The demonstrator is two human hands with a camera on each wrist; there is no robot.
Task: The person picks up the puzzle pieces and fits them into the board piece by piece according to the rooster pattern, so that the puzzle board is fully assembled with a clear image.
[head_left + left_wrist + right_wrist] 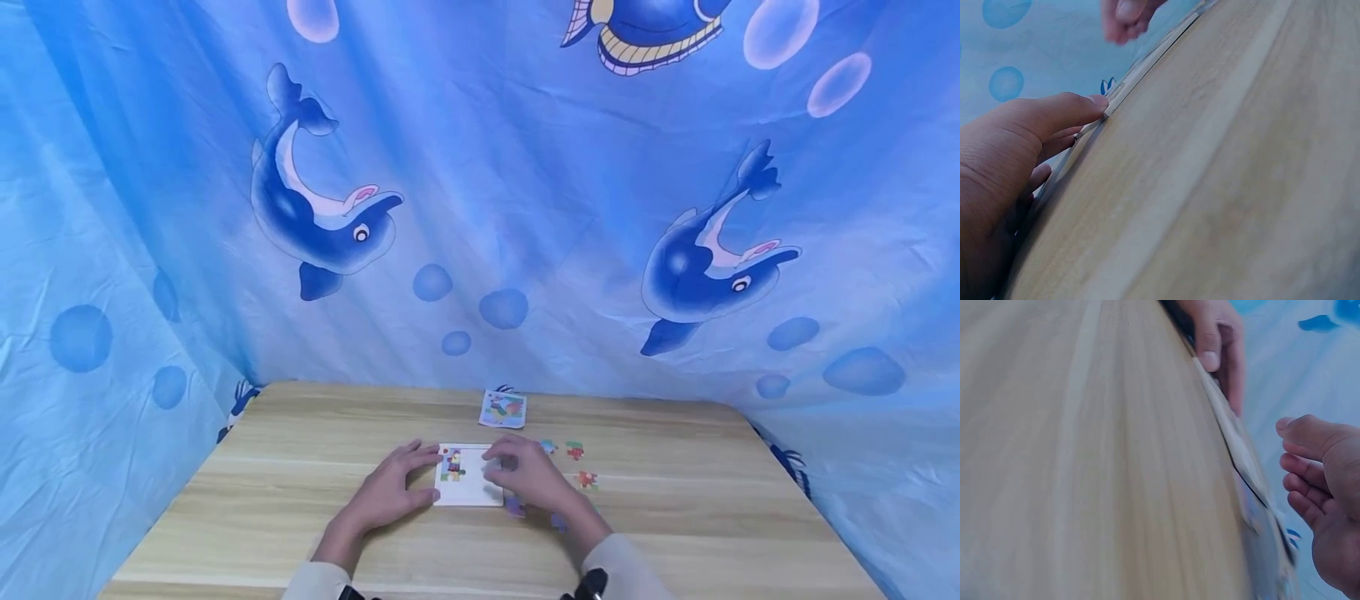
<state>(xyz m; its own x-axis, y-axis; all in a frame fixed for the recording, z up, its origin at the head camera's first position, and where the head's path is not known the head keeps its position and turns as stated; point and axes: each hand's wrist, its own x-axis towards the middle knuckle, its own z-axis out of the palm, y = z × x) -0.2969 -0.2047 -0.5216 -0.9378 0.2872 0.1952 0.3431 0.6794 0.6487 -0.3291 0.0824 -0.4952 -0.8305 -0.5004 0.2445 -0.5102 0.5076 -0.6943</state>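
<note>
A white puzzle board [474,492] lies flat on the table, with several joined, coloured puzzle pieces [453,467] along its left side. My left hand [393,487] holds the board's left end, index finger near the far corner and thumb near the close one. In the left wrist view the left thumb [1088,107] lies on the board's edge. Above the board's right half hovers my right hand [531,475], its fingers loosely bent. A gap separates its thumb and forefinger, and no piece shows between them. In the right wrist view that hand [1329,478] is raised off the board.
Loose puzzle pieces lie right of the board, among them a red one [574,450], an orange one [588,480] and a purple one [558,522]. Beyond the board is a small picture card [503,409]. A blue sea-print curtain [480,208] hangs behind the wooden table [300,442].
</note>
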